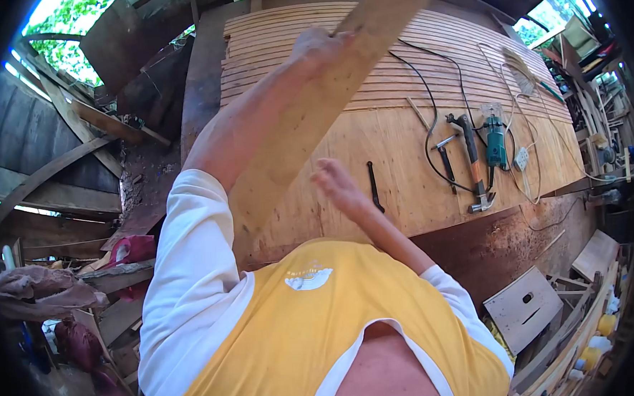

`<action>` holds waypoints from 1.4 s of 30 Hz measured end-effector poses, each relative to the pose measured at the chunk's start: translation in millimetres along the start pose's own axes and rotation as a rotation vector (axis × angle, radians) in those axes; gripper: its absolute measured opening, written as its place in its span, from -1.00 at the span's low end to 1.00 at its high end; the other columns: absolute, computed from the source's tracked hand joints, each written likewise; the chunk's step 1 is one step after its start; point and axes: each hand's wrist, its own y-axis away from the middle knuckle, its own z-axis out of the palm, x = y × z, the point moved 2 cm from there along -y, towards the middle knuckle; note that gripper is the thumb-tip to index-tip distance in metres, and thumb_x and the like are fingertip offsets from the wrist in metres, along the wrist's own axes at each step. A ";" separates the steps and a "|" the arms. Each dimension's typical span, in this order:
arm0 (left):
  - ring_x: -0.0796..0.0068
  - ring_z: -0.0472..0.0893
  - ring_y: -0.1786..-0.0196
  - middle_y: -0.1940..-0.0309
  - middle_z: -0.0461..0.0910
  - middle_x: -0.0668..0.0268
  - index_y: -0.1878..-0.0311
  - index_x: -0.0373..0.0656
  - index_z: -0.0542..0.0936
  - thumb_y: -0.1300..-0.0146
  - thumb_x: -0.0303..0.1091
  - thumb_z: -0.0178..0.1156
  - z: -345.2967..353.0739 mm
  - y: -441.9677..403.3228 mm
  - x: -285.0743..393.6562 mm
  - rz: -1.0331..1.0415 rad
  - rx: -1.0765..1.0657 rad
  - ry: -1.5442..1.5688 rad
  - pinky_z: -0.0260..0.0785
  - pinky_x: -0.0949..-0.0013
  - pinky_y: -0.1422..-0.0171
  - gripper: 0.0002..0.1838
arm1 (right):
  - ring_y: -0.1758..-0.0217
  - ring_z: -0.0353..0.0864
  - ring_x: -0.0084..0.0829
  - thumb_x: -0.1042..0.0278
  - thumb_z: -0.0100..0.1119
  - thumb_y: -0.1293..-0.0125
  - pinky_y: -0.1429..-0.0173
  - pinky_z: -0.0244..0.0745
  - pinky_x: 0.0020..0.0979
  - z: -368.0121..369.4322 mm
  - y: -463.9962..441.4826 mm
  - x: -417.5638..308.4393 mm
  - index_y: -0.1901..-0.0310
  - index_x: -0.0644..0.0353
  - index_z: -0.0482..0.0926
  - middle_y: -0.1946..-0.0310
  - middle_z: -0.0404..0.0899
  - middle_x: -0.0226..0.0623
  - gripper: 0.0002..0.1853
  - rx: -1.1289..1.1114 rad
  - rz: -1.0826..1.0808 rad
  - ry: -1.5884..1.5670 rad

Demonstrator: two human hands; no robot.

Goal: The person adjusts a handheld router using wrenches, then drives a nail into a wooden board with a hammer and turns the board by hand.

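A long, wide wooden board slants across the view from lower left to the top right, over the plywood-topped workbench. My left hand is closed on the board's upper left edge, with its fingers partly hidden. My right hand is near the board's lower right side, fingers partly spread, with nothing visible in it. A black wrench-like tool lies on the bench just right of that hand. Grooved wooden strips run side by side across the back of the bench, partly behind the board.
To the right on the bench lie a hammer, a green power tool, a black bar and loose cables. Cloths and scrap wood are piled at the left. A small wooden panel stands lower right.
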 end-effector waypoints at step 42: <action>-0.13 0.31 -0.59 -0.56 0.28 -0.16 -0.60 -0.51 0.12 -0.39 0.66 -0.34 -18.2 237.4 -27.5 0.362 -0.638 2.073 0.11 -0.19 -0.66 0.25 | -0.21 0.65 -0.24 -0.20 -0.22 -0.67 -0.31 0.58 -0.18 -35.3 -129.7 -129.3 -0.40 0.24 0.42 -0.22 0.62 -0.08 -0.35 -0.128 -0.185 -0.740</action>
